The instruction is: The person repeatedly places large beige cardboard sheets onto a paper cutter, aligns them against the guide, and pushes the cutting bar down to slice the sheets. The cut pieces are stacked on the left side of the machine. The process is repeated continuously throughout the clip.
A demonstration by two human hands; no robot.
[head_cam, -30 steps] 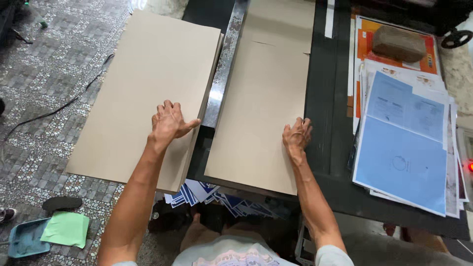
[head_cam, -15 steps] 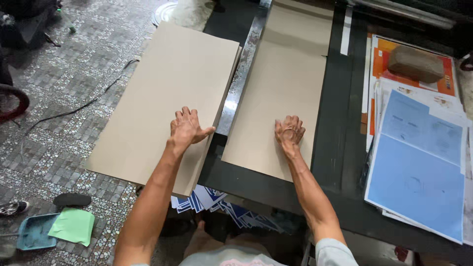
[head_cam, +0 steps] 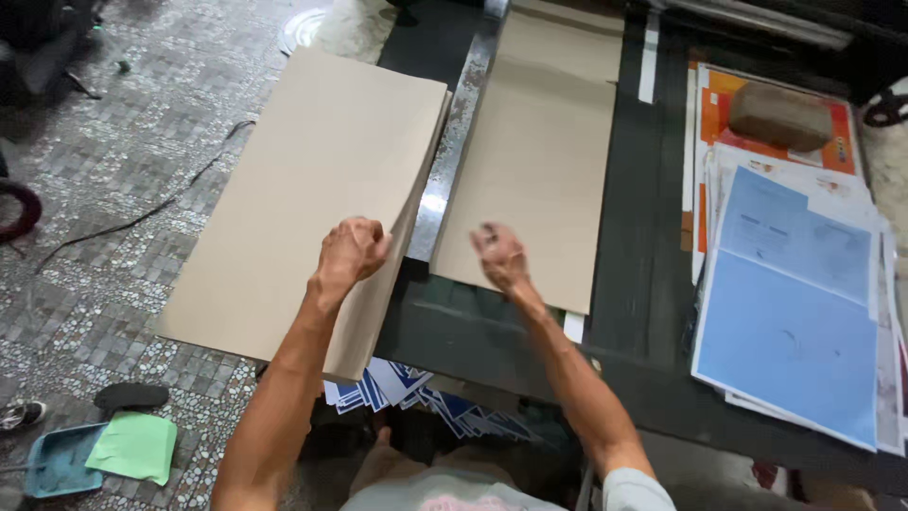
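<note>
Left hand closed, gripping cardboard stack edge at 9 o'clock of metal rail. Right hand half-curled, empty, over cardboard sheet on counter. Stack split; pieces not yet removed.

Blue printed sheets stacked at right, orange-red printed sheet, possibly packaging, behind

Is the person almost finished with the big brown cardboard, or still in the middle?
Still in the middle, it seems. Done: the cardboard lies in two parts beside a metal strip. In hand: the left hand grips the edge of the left cardboard stack, which overhangs the table; the right hand hovers over the right cardboard sheet. Left: neither is put away.
</note>
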